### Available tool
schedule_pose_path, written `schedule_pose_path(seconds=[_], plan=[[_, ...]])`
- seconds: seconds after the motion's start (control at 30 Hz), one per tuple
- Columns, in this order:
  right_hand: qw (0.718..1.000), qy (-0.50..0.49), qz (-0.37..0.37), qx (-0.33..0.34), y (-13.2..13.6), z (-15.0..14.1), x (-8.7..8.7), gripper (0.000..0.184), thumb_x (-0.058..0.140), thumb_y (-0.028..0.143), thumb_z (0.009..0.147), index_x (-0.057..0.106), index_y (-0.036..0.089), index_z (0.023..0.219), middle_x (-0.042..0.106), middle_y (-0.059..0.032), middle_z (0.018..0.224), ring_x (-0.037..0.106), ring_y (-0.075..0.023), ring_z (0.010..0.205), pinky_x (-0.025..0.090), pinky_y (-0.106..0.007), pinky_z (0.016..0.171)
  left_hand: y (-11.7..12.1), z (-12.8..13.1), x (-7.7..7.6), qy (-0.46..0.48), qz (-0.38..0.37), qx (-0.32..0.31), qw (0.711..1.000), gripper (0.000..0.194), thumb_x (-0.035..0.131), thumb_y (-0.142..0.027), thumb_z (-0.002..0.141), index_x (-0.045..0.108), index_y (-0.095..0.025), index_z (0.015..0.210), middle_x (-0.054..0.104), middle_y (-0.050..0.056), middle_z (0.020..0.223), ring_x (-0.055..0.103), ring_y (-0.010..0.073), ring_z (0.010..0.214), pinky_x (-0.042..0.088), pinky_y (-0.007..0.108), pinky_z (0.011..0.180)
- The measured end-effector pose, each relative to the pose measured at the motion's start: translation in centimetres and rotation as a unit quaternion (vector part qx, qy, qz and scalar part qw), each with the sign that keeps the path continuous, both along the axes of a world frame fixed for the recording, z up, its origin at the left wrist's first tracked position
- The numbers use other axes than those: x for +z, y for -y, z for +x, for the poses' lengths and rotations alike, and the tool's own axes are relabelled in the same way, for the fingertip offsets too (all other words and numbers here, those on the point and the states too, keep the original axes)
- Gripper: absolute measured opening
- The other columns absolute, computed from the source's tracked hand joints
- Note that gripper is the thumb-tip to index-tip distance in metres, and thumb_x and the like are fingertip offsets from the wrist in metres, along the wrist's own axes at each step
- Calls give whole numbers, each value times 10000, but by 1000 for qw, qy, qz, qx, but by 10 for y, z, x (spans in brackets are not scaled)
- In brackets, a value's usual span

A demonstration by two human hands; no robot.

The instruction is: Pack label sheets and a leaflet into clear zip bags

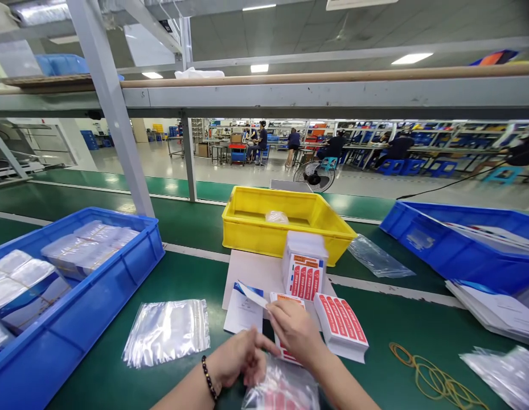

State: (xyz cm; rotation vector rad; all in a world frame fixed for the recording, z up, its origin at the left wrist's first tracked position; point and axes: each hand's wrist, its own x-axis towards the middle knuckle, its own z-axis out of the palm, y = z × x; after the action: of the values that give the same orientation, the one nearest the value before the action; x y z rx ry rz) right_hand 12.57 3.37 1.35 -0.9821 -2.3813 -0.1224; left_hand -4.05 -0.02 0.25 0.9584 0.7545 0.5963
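My right hand (296, 331) pinches a corner of a white leaflet (252, 295), lifted at a tilt above a pile of blue-and-white leaflets (241, 313). My left hand (242, 359), with a dark bead bracelet at the wrist, has its index finger stretched toward the right hand and its other fingers loosely curled. Below the hands lies a clear plastic bag (283, 390) with red printing showing through. Partly hidden under my right hand is a stack of red-and-white sticker sheets (285, 297). Another sticker stack (343, 326) lies to its right.
Flat clear bags (168, 330) lie at left, beside a blue bin (119, 290) of bundled packets. Behind stand bagged sticker sheets (306, 273) and a yellow bin (255, 236). Another blue bin (422, 239), leaflets (499, 313) and rubber bands (435, 376) are at right.
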Motion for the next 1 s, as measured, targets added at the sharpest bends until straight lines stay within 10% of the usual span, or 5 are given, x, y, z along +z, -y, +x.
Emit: schedule_pose_path(seconds=[0.1,0.2,0.33,0.63,1.0], plan=[[996,-38,-7,77,19,16,25,197,392,157,871,588,166,892,591,-62,765,507,-158,685,373,-286,620,-7,0,-4,71,-151,38,985,862,209,-763,689,562,-65,1050,582,50,456,493,137,326,335,205,311],[989,-22,-91,113,26,29,35,220,389,204,873,597,189,801,589,-56,769,512,-161,693,386,-291,627,-7,1,-2,100,-193,53,975,528,493,-470,730,555,-50,1043,660,109,617,613,214,481,445,272,396],[976,41,-176,-120,-5,47,21,265,346,191,880,609,166,880,617,-93,895,538,-201,847,395,-312,741,0,4,5,133,-146,119,973,411,609,-77,567,599,-66,977,692,136,865,650,253,784,497,339,693],[932,89,-239,-257,-45,57,-2,111,562,164,711,631,152,797,654,-116,896,542,-257,907,331,-338,800,6,3,15,152,-89,-6,984,432,738,-220,589,637,-73,983,675,178,955,630,307,891,423,426,856],[907,-227,-257,-245,-44,104,18,323,365,382,834,598,173,753,656,-53,749,586,-193,707,423,-268,628,9,9,17,114,-159,9,981,481,796,-181,475,644,-52,914,683,186,927,619,345,911,405,466,877]])
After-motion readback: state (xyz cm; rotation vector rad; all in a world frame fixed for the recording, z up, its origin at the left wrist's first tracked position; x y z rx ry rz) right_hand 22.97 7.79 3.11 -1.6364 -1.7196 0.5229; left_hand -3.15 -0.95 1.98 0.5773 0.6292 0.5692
